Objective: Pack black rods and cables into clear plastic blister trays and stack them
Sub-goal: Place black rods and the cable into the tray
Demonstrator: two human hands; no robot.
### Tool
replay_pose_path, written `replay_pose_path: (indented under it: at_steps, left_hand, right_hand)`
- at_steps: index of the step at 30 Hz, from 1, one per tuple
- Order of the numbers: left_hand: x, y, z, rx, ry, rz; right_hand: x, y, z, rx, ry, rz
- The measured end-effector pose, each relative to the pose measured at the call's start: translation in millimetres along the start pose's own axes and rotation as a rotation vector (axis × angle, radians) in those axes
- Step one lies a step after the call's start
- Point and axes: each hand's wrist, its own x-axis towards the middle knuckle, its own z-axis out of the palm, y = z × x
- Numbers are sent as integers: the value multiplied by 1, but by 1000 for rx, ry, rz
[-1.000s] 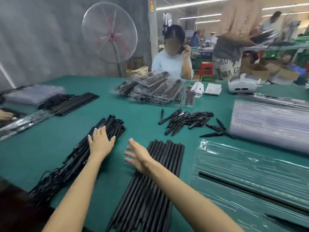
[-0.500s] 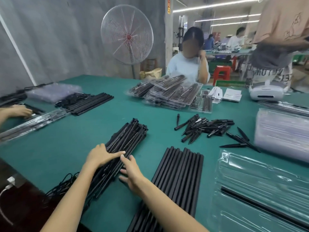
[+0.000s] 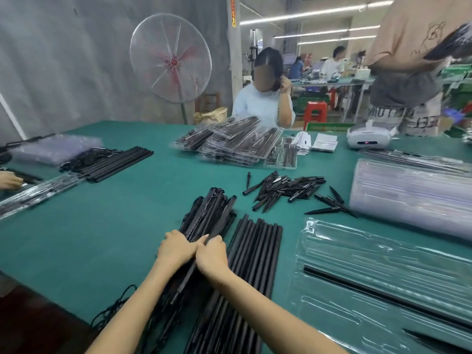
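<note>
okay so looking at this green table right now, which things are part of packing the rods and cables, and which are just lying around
Part of the job:
left hand and right hand, both on the cabled rod bundle
row of plain black rods
open blister tray
stack of empty trays
packed trays

Lying about:
white headset
fan

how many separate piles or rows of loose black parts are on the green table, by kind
Heaped black rods with cables, under left hand and right hand: 1
Flat rows of plain black rods: 2
Scattered short black pointed pieces: 1
Total: 4
</note>
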Motion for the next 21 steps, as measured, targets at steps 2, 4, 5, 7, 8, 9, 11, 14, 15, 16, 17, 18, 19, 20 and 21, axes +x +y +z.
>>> replay_pose_path:
  at_steps: [2, 4, 5, 7, 8, 9, 11, 14, 15, 16, 17, 18, 19, 20, 21]
  left_hand:
    - [-1, -1, -4, 19, -13, 12]
    - [-3, -2, -11, 4, -15, 23]
    - [-6, -1, -15, -31, 28, 49]
    - [-14, 2, -23, -185, 148, 191]
    - [-19, 5, -29, -346, 138, 280]
    - [-28, 10, -37, -559, 39, 330]
    - [-53, 24, -55, -930, -291, 304]
    - [-81, 43, -73, -1095, -431, 326]
    - [-90, 50, -77, -1126, -386, 349]
    - [-98, 57, -81, -1133, -331, 366]
    - [-108, 63, -86, -1102, -285, 389]
    - [-119, 69, -91, -1053, -263, 399]
    - [-129, 74, -96, -993, -245, 419]
    - [-139, 80, -102, -930, -223, 444]
    - [-149, 85, -109, -878, -215, 481]
  right_hand:
    - [-6, -1, -8, 43, 3, -70]
    - [-10, -3, -17, 174, -48, -66]
    - [-14, -5, -22, 282, -96, -55]
    - [-25, -6, -32, 440, -168, -100]
    - [-31, -5, -36, 459, -187, -169]
    - [-35, -2, -38, 453, -208, -250]
    - [-45, 0, -42, 416, -245, -404]
    - [-59, 0, -50, 303, -152, -609]
    - [-63, 0, -53, 261, -92, -684]
    - [-68, 1, -55, 280, -74, -742]
    - [-74, 4, -58, 332, -64, -789]
    - [-82, 7, -62, 419, -68, -789]
    - [-90, 9, -65, 557, -95, -787]
    - [-97, 11, -69, 762, -150, -703]
    - [-103, 12, -73, 914, -211, -643]
